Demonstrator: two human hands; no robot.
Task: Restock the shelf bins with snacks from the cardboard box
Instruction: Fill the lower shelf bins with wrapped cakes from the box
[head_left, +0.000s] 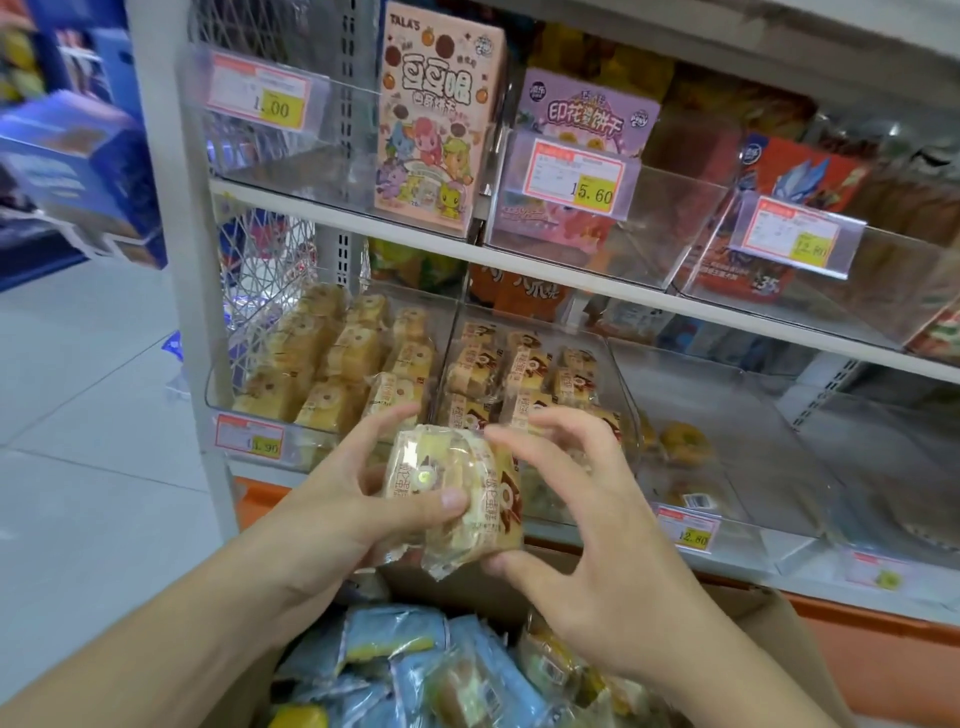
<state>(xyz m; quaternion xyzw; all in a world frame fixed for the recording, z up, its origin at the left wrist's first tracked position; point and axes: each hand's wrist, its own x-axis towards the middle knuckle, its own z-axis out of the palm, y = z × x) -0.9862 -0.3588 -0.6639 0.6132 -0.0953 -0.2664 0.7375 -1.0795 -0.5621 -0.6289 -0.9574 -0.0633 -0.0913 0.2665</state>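
With the left hand (358, 499) gripping the clear-wrapped yellow cake packets (452, 499) above the brown cardboard box (769, 639) and the right hand (587, 525) pinching their edge, fingers spread, square them before lowering into the clear plastic shelf bin (621, 384) holding matching packets.
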